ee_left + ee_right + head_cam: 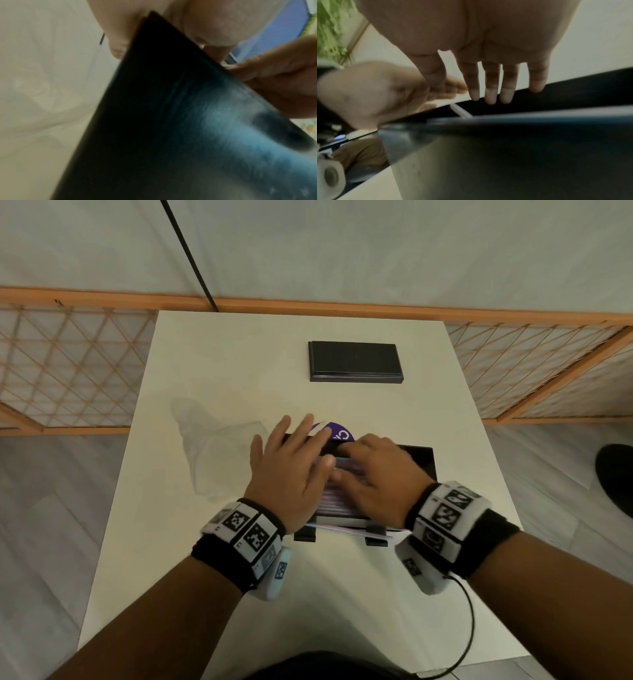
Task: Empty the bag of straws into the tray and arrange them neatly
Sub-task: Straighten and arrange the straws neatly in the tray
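A black tray (424, 460) sits mid-table with a layer of pastel striped straws (334, 494) in it. Both hands lie over the straws. My left hand (291, 457) is at the tray's left side, fingers straight and spread. My right hand (370, 470) presses flat on the straws, and the right wrist view shows its straight fingers (491, 94) reaching the tray's far wall (556, 94). A few straw ends (352, 529) poke over the near rim. The emptied clear bag (212, 446) lies crumpled to the left. The hands hide most of the straws.
A black rectangular box (354, 361) lies at the far side of the white table (239, 577). A purple round label (339, 433) shows just behind the tray. A wooden lattice screen (68, 364) flanks the table. A cable (469, 628) trails from my right wrist.
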The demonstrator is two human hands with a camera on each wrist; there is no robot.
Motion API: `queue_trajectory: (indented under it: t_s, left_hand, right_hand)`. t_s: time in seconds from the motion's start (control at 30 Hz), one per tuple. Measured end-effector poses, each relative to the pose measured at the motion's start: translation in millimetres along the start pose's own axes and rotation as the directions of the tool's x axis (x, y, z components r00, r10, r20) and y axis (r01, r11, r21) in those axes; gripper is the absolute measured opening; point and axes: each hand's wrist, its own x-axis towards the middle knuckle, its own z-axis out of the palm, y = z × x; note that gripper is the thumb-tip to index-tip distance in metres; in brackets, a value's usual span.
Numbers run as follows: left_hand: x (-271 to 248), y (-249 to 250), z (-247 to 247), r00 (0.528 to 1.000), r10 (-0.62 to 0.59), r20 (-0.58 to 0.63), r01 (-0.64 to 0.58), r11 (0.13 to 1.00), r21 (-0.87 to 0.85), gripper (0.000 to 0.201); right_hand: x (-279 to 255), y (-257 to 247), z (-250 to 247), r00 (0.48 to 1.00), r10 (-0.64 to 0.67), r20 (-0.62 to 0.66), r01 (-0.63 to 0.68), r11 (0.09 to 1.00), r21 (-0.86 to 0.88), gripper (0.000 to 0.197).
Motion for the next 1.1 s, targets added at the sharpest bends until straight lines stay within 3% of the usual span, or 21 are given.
queue_trajectory:
  t_s: [0.17,0.23,0.3,0.37,0.47,0.5,0.6,0.7,0.8,0.97,1.1]
  left_hand:
    - [-2,-1,7,0.977,0.110,0.182,-0.144,0.972,0.184,0.054]
    - [0,0,6,0.976,0.092,0.195,-0.134,0.968,0.214,0.055]
    - [2,5,3,0.983,0.075,0.165,-0.109,0.972,0.208,0.058]
    - [4,13,0,0.989,0.043,0.144,-0.064,0.987,0.147,0.061]
    - [5,18,-1,0.992,-0.012,0.126,0.015,1.000,-0.023,0.064]
    - [4,18,-1,0.994,-0.015,0.110,0.022,0.997,-0.068,0.067]
    - [1,14,1,0.998,-0.007,0.070,0.017,0.988,-0.150,0.075]
    - [0,12,2,0.999,-0.010,0.033,0.017,0.974,-0.225,0.072]
    - [-1,10,3,1.000,-0.023,0.021,0.028,0.962,-0.273,0.071]
    - [-1,6,5,0.999,-0.046,0.026,0.053,0.933,-0.355,0.072]
    - [0,3,-1,0.994,-0.106,0.031,0.106,0.838,-0.536,0.070]
  right_hand:
    - [-45,23,-22,0.980,-0.077,-0.184,0.074,0.997,-0.019,0.023]
    - [-61,21,-10,0.987,-0.105,-0.118,0.097,0.993,-0.068,0.023]
    - [-68,15,11,0.995,-0.073,0.067,0.081,0.989,-0.127,0.032]
    - [-66,11,33,0.971,0.018,0.239,0.046,0.965,-0.259,0.030]
    - [-57,3,57,0.952,0.086,0.294,0.036,0.922,-0.387,0.016]
    - [-54,3,63,0.949,0.096,0.302,0.045,0.902,-0.429,0.009]
    - [-51,16,86,0.957,0.110,0.269,0.017,0.902,-0.432,0.028]
    - [-47,12,90,0.937,0.151,0.316,0.012,0.888,-0.460,0.011]
    - [-48,12,92,0.940,0.160,0.302,-0.007,0.893,-0.450,0.021]
    - [-44,7,92,0.928,0.171,0.330,-0.001,0.889,-0.458,0.015]
    - [-49,2,79,0.927,0.118,0.356,0.064,0.885,-0.460,0.018]
